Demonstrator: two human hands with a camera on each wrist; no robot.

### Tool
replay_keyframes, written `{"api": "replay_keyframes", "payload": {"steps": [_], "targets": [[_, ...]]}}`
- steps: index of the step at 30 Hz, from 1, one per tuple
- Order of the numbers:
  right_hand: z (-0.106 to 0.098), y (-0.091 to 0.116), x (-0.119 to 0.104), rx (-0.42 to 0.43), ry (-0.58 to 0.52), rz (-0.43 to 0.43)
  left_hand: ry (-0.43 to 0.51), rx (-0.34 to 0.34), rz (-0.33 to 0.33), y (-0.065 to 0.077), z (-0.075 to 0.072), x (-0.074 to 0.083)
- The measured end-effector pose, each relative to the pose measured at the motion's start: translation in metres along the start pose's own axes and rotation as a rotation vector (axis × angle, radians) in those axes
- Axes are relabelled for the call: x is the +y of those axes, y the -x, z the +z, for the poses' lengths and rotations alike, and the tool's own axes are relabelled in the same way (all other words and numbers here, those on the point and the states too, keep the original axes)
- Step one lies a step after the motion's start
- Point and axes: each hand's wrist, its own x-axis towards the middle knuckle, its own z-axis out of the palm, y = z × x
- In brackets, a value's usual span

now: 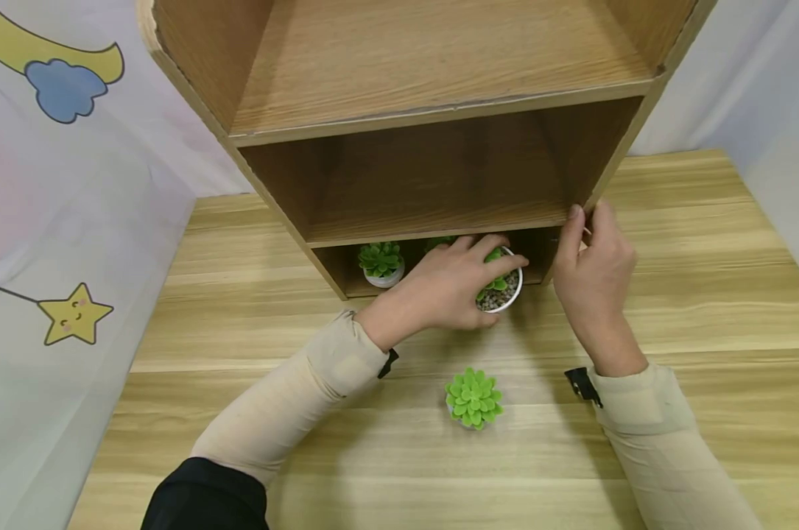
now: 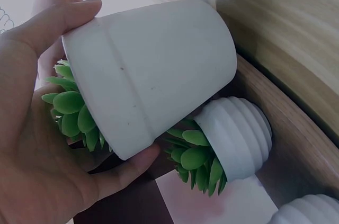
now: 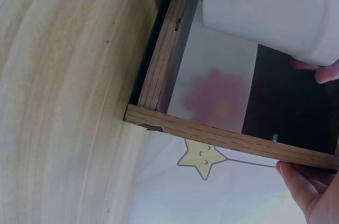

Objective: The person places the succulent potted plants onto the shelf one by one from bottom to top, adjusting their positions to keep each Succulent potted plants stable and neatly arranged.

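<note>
1 pot (image 2: 153, 70), axis near upright: left hand (image 1: 442, 287) fingers (image 1: 508, 263) pinch its rim at the bottom front edge of the shelf (image 1: 439, 66); right hand (image 1: 594, 272) grips the right edge.

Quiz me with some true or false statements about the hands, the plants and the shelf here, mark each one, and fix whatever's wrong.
1. The left hand holds a white pot with a green plant. True.
2. The right hand holds a watering can. False: it grips the right edge of the shelf.
3. Gravel shows inside the held pot's rim. True.
4. The leftmost plant sits in the top compartment. False: it is in the bottom one.
5. Another potted plant stands on the table in front of the shelf. True.
</note>
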Motion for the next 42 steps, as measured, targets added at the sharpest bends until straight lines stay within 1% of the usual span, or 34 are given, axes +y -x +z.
{"api": "replay_keyframes", "payload": {"steps": [11,22,27,34,38,42], "targets": [[0.0,0.0,0.0,0.001,-0.002,-0.003,0.018,0.0,0.003,-0.003,-0.001,0.001],[-0.001,-0.001,0.001,0.006,-0.003,-0.012,0.012,0.0,0.008,-0.009,0.002,-0.001],[0.0,0.001,0.0,-0.004,0.002,-0.006,0.02,-0.019,-0.009,-0.01,0.003,-0.001],[-0.001,0.001,0.001,-0.004,0.015,-0.01,0.021,-0.029,-0.025,-0.013,0.003,-0.001],[0.0,0.001,0.001,-0.004,0.016,-0.014,0.021,-0.051,-0.038,-0.015,0.003,-0.001],[0.0,0.001,0.001,-0.009,0.011,-0.011,0.026,-0.051,-0.039,-0.015,0.002,-0.001]]}}
